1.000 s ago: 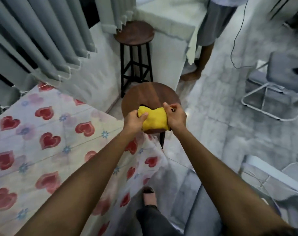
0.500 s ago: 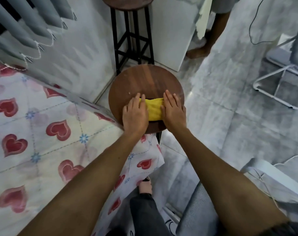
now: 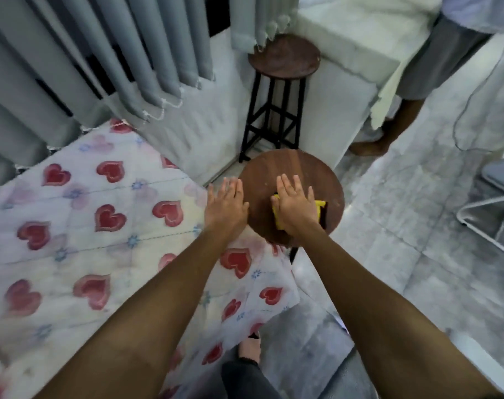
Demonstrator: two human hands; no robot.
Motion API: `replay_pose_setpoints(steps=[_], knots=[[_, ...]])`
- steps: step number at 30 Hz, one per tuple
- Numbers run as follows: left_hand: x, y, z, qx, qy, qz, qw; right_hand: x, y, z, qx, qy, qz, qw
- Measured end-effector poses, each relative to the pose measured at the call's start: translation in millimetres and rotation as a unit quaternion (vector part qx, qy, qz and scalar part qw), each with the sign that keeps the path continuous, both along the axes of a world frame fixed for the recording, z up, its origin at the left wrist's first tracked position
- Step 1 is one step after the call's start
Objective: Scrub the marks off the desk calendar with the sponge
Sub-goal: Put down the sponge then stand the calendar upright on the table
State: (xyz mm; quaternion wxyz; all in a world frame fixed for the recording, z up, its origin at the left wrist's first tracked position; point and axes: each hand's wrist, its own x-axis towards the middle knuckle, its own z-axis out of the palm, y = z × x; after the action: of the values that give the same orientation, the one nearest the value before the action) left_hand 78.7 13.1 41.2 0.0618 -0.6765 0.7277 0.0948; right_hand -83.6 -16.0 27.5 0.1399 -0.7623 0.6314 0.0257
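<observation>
R hand (image 3: 295,207) lies flat, fingers spread, palm pressing down on yellow sponge (image 3: 320,207); not curled round it, so a press rather than a pinch, prob. to pin or flatten it before use. Sponge sits on near stool (image 3: 291,165), right of centre on the round wood seat; only its edges show past the palm. Dark strip along sponge's far-right edge, can't tell what.

L hand (image 3: 226,204) open, empty, fingers straight, at seat's left rim, partly over the bedsheet (image 3: 81,226); contact w/ the seat unclear (motion blur).

Desk calendar: not in view. Scrubbing not yet begun, by my reading.

Seat: dark brown, smooth, few pale specks. No tabletop seen. Second, taller stool (image 3: 284,57) behind. Vertical blinds (image 3: 101,53) at left, pale tiled floor (image 3: 389,226), another person's legs (image 3: 397,122) at upper right.
</observation>
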Motion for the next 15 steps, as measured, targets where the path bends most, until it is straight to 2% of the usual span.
replay_pose_setpoints(steps=[6, 15], knots=[[150.1, 84.9, 35.3, -0.026, -0.052, 0.142, 0.988, 155.7, 36.7, 47.7, -0.006, -0.02, 0.151, 0.988], [331.1, 304.0, 55.4, 0.008, -0.077, 0.366, 0.927, 373.4, 189.0, 72.9, 0.015, -0.056, 0.33, 0.942]])
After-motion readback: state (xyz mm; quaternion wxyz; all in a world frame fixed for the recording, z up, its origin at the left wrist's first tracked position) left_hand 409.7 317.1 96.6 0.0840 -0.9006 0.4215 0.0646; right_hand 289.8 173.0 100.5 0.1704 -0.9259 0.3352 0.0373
